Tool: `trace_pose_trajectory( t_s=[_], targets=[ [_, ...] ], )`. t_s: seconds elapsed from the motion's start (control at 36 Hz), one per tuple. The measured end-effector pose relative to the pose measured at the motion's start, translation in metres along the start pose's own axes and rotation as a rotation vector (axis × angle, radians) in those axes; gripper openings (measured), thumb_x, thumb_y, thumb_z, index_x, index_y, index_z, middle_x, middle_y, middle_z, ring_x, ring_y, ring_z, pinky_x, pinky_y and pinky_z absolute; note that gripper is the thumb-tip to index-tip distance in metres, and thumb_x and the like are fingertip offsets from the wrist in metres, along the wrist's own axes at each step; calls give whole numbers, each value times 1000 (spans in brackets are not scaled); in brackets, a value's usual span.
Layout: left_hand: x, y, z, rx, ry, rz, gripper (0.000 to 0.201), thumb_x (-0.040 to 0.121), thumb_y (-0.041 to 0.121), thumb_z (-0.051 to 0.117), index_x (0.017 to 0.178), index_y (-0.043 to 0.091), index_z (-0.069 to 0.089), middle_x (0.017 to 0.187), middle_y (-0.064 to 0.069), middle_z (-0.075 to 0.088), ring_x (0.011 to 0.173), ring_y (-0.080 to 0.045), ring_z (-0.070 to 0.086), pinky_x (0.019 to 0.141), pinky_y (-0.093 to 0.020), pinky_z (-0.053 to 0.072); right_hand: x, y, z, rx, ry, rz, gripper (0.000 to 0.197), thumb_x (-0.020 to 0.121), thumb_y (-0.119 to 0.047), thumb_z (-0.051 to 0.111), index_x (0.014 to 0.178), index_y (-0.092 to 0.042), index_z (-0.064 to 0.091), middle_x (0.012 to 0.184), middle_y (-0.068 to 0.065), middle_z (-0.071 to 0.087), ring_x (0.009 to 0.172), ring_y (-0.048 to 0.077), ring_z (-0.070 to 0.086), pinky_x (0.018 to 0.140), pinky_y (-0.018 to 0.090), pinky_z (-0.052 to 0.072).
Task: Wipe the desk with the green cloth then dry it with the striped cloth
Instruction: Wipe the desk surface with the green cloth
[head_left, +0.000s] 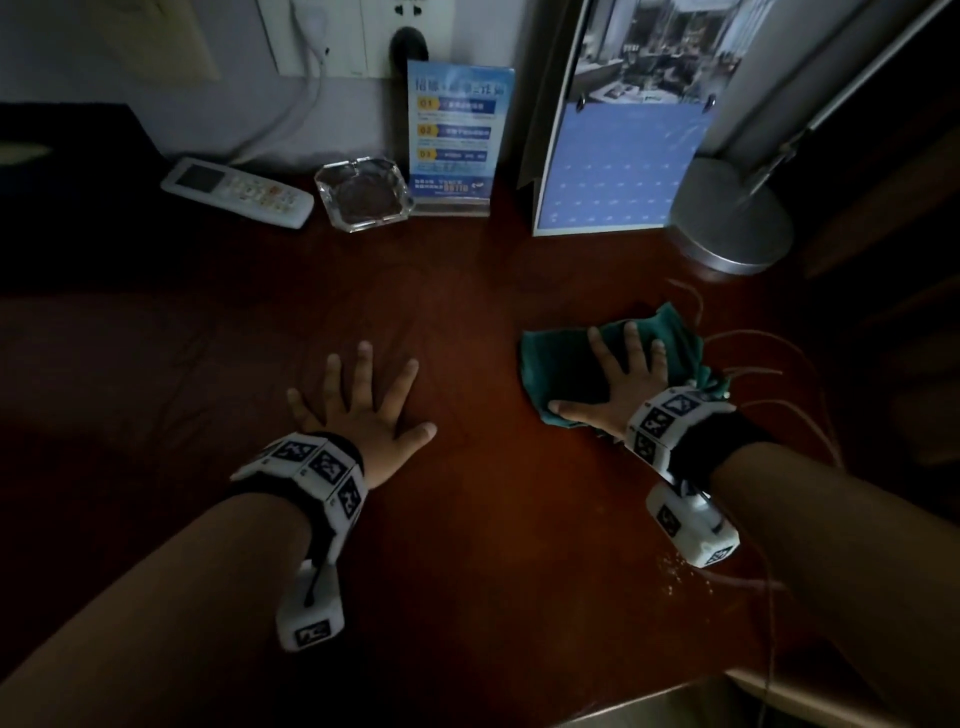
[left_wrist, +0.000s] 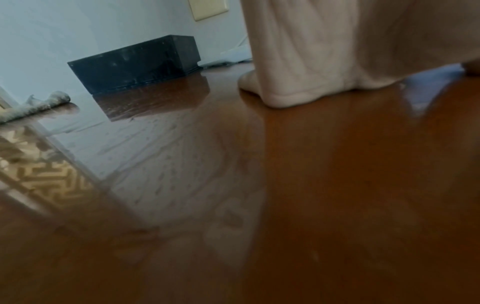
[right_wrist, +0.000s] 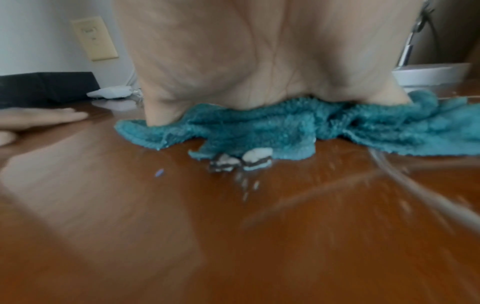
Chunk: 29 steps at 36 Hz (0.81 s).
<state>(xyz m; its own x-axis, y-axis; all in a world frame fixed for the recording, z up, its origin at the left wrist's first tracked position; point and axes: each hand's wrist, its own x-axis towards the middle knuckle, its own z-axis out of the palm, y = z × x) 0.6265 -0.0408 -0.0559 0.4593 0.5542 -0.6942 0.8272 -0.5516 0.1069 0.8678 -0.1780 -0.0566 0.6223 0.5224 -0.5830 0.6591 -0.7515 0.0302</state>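
Note:
My right hand (head_left: 623, 374) lies flat, fingers spread, pressing the crumpled green cloth (head_left: 556, 364) onto the dark reddish-brown desk (head_left: 493, 301) at the right. In the right wrist view the palm (right_wrist: 259, 61) bears down on the teal-green cloth (right_wrist: 285, 127), with small pale-and-dark scraps (right_wrist: 241, 161) at its near edge. My left hand (head_left: 363, 400) rests flat on the bare desk, fingers spread, holding nothing. A pale rumpled cloth (left_wrist: 33, 107) lies at the far left of the left wrist view; I cannot make out stripes on it.
Along the back wall stand a white remote (head_left: 236, 192), a glass ashtray (head_left: 363, 195), a blue sign stand (head_left: 457, 135), a desk calendar (head_left: 623, 156) and a round lamp base (head_left: 732, 218). Thin cables (head_left: 769, 374) loop beside the cloth. Droplets (head_left: 675, 566) dot the desk near its front edge.

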Motion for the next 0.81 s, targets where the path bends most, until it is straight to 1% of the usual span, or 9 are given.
trace_pose_trajectory(
  t_s=[0.08, 0.36, 0.44, 0.56, 0.64, 0.69, 0.75, 0.81],
  targets=[
    [-1, 0, 0, -2, 8, 0, 73, 85, 74, 16, 135, 50, -32, 143, 2, -47, 137, -30, -34, 107, -65, -10, -11, -1, 4, 2, -13, 15, 108, 62, -87, 44, 140, -50, -21, 152, -6, -31, 141, 32, -22, 107, 70, 4],
    [0, 0, 2, -21, 33, 0, 73, 86, 73, 19, 136, 50, -30, 145, 2, -45, 138, -30, -33, 107, -65, -9, -39, 0, 16, -11, -27, 3, 107, 65, -86, 45, 140, -50, -21, 151, -7, -33, 142, 29, -22, 107, 70, 6],
    [-1, 2, 4, -14, 56, -19, 72, 85, 75, 15, 135, 50, -31, 145, 2, -44, 138, -30, -33, 107, -65, -10, -44, 4, 21, -25, -37, -21, 106, 64, -87, 44, 139, -50, -22, 150, -7, -36, 141, 29, -25, 106, 71, 4],
    [-7, 8, 3, 71, 85, -77, 73, 85, 74, 10, 136, 45, -32, 148, -2, -40, 139, -29, -31, 106, -67, -11, -51, 10, 28, -37, -43, -63, 106, 64, -87, 44, 138, -51, -23, 149, -8, -37, 141, 29, -26, 106, 71, 2],
    [-19, 22, 2, 161, 155, -85, 71, 91, 66, 13, 139, 39, -30, 148, -8, -38, 139, -31, -31, 103, -68, -12, -58, 15, 34, -47, -32, -93, 106, 63, -87, 44, 138, -52, -23, 150, -8, -36, 140, 29, -26, 106, 71, 1],
    [-28, 36, 8, 169, 198, -42, 69, 94, 61, 14, 140, 35, -31, 147, -9, -41, 138, -31, -32, 103, -67, -14, -62, 18, 37, -48, -30, -108, 107, 63, -88, 44, 138, -51, -23, 150, -8, -36, 140, 29, -27, 106, 71, 0],
    [-37, 56, 19, 135, 204, 17, 64, 97, 54, 12, 141, 34, -30, 147, -8, -41, 138, -29, -33, 104, -66, -15, -66, 20, 40, -52, -29, -125, 107, 62, -88, 44, 138, -51, -23, 149, -8, -37, 140, 29, -27, 106, 71, -1],
    [-43, 75, 36, 80, 172, 51, 60, 99, 49, 12, 142, 34, -28, 148, -6, -39, 139, -28, -32, 105, -65, -15, -69, 22, 43, -67, -29, -140, 108, 62, -88, 44, 138, -51, -23, 149, -8, -37, 140, 29, -28, 107, 70, -1]
  ],
)
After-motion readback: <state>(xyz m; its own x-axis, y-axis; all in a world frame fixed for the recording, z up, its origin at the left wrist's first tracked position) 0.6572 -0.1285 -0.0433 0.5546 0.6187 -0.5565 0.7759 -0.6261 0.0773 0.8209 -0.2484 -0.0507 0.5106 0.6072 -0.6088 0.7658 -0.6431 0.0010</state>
